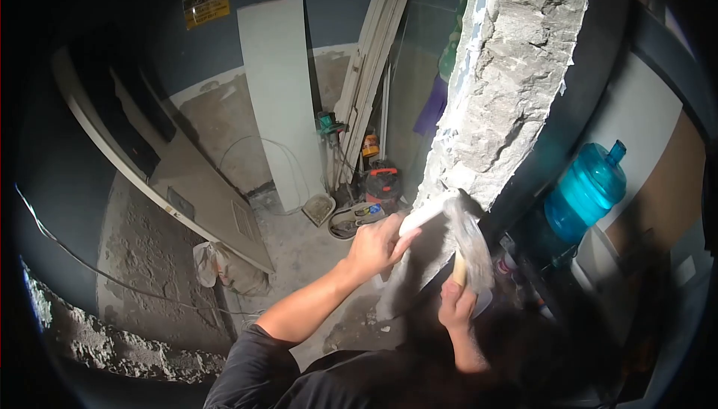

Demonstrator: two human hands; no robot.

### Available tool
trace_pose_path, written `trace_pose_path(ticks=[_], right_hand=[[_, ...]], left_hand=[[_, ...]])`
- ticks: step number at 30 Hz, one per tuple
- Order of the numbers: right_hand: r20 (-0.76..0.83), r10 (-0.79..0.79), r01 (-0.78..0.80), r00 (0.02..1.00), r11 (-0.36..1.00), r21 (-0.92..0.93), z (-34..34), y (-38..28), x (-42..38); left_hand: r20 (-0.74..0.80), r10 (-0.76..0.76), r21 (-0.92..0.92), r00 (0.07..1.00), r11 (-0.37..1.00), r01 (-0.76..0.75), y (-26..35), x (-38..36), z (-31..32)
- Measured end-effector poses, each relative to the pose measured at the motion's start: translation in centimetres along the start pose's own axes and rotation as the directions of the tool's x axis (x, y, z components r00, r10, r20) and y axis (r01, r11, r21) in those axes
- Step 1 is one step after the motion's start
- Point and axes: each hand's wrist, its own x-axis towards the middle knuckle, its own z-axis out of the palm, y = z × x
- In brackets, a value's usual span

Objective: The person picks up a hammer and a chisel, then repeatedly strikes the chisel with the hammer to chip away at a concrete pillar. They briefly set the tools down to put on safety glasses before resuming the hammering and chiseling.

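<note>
My left hand (pixel 378 248) is closed round a thick white tool handle (pixel 428 214) that slants up to the wall edge. At its far end, a dark part meets the rough plaster. In my right hand (pixel 458 306), lower and to the right, is a wooden-handled tool (pixel 459 268). Its wide, pale upper end is smeared by motion and overlaps the tip of the white tool; its kind I cannot tell. Right above both stands the broken wall edge (pixel 516 72), grey and coarse, with jagged white plaster along its sides.
A blue water jug (pixel 587 192) stands at the right. Behind the wall edge are a red and black bucket-like machine (pixel 383 184), a round tub (pixel 351 220), a dustpan-like scoop (pixel 319 209), leaning boards (pixel 374 57) and a pale panel (pixel 275 95). A door (pixel 202 184) and a sack (pixel 232 268) are left.
</note>
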Motion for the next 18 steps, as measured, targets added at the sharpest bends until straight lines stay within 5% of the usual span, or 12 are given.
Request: trace_pose_path(ticks=[2, 3, 6, 8, 10, 11, 14, 16, 18], right_hand=[[-0.060, -0.207, 0.207, 0.977, 0.978, -0.007, -2.6, -6.2, 1.7], [-0.153, -0.149, 0.188, 0.977, 0.937, 0.293, -1.8, -5.2, 0.6], [-0.252, -0.549, 0.604, 0.797, 0.714, 0.354, -2.0, -7.1, 2.5], [-0.236, -0.564, 0.611, 0.791, 0.720, 0.328, -1.4, -5.4, 1.6], [-0.042, -0.064, 0.069, 0.997, 0.988, 0.137, 0.8, -1.6, -0.1], [-0.049, -0.056, 0.062, 0.997, 0.988, 0.143, 0.2, -3.2, 1.2], [-0.142, -0.201, 0.243, 0.969, 0.873, 0.423, -1.4, -6.1, 0.6], [-0.192, -0.305, 0.354, 0.933, 0.877, 0.326, -2.3, -8.1, 0.8], [-0.322, -0.561, 0.647, 0.762, 0.680, 0.346, -1.3, -6.3, 2.1]], left_hand=[[-0.014, 0.032, 0.022, 0.999, 0.999, -0.031, 0.2, 0.4, -0.3], [-0.008, 0.013, 0.018, 1.000, 1.000, -0.013, 0.4, 0.6, -0.6], [-0.003, -0.015, -0.007, 1.000, 1.000, 0.015, 1.0, 0.6, -0.6], [-0.007, 0.001, 0.015, 1.000, 1.000, -0.001, 1.1, 0.4, -0.6], [-0.007, -0.002, 0.024, 1.000, 1.000, 0.003, 0.9, 0.2, -0.4], [-0.011, -0.002, 0.032, 1.000, 0.999, 0.002, 0.8, 0.2, -0.4], [0.012, 0.020, 0.066, 1.000, 0.998, -0.021, 1.1, 0.6, -0.9], [0.017, 0.012, 0.066, 1.000, 0.998, -0.013, 1.6, 0.6, -1.0], [0.018, -0.001, 0.068, 1.000, 0.998, 0.000, 1.8, 0.8, -1.1]])
